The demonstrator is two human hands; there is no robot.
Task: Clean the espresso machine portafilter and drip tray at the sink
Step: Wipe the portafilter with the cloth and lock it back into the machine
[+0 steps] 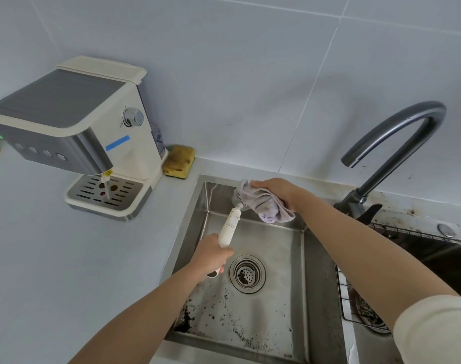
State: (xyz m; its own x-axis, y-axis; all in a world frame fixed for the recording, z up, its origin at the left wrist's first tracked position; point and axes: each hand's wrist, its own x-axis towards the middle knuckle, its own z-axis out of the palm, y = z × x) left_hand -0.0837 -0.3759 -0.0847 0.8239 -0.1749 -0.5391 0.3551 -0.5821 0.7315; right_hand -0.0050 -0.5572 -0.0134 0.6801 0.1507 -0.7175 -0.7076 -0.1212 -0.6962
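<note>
My left grip (211, 254) is wrapped round the tail of the portafilter (228, 229) handle. It holds the portafilter over the sink (276, 248) with the head pointing away, toward 12 o'clock. I judge that this lets drips and loose grounds fall into the basin rather than onto the tabletop (66, 258). My right grip (274, 191) is closed over a cloth (266, 206) bunched round the head, so the basket is hidden and I cannot tell how clean it is. The pose reads as wiping or drying, with one hand bracing while the other works the cloth. Dark grounds (224, 319) lie scattered on the sink floor at 6 o'clock from the drain (247, 274). The tap (397, 132) at 2 o'clock shows no water running. The drip tray (103, 191) sits in the machine (66, 114) at 10 o'clock, with brown spots on its grille, so I judge that half of the job is not yet begun. A sponge (179, 160) lies just beside the machine.
</note>
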